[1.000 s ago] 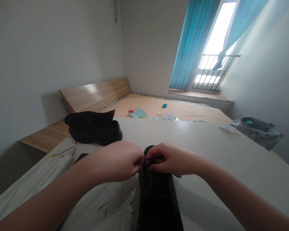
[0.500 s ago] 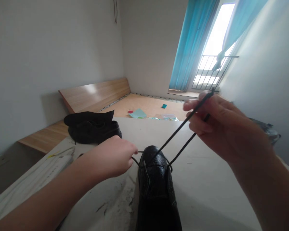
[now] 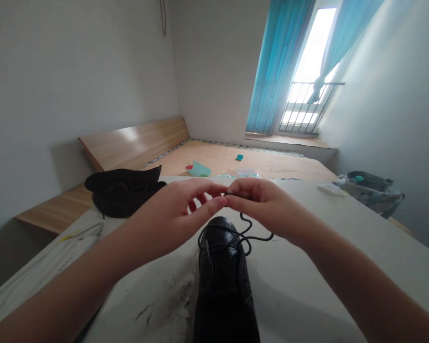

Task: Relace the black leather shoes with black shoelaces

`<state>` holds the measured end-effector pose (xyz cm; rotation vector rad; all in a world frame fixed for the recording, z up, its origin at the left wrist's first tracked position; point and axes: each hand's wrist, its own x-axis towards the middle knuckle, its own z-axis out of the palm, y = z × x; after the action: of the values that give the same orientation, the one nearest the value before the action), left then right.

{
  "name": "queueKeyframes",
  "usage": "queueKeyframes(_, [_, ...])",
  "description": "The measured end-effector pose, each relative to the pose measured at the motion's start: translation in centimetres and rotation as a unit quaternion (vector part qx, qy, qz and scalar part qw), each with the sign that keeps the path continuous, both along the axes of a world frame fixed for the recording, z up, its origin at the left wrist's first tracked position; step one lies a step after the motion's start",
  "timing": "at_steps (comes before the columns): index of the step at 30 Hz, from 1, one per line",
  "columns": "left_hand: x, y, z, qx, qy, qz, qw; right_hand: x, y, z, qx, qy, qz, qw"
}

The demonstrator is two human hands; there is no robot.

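Observation:
A black leather shoe (image 3: 222, 271) stands on the white table in front of me, its tongue pointing away. A thin black shoelace (image 3: 259, 237) runs loosely over the tongue and curls out to the right. Just above the shoe, my right hand (image 3: 259, 197) pinches the lace between thumb and fingers. My left hand (image 3: 186, 207) meets it there, thumb and forefinger closed at the lace's tip. A second black shoe (image 3: 119, 197) lies at the left, partly behind my left hand.
The white table (image 3: 307, 267) has dark scuffs left of the shoe. A power strip (image 3: 69, 252) lies at the left edge. Beyond are a wooden headboard (image 3: 139, 143), a bed base (image 3: 289, 166) with small packets, and a grey bag (image 3: 373, 193) at right.
My right hand has come down and left from its raised spot, and my left hand has moved right to meet it. The lace, taut before, now hangs slack in loops.

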<state>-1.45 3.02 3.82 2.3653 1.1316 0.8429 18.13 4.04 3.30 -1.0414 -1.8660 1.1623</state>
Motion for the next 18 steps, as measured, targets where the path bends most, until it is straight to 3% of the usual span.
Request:
queueKeyframes(4, [-0.1,0.6,-0.3,0.038,0.053,0.002,0.998,-0.8,0.9,-1.7,-0.066,0.003,0.028,0.997])
queueKeyframes(10, [-0.1,0.6,-0.3,0.034,0.044,0.034,0.998,0.2,0.7,-0.6,-0.131,-0.021,0.091,0.987])
queueKeyframes(18, [-0.2,0.4,0.0,0.022,0.058,0.034,0.998,-0.3,0.0,-0.8,-0.012,-0.140,0.115,0.983])
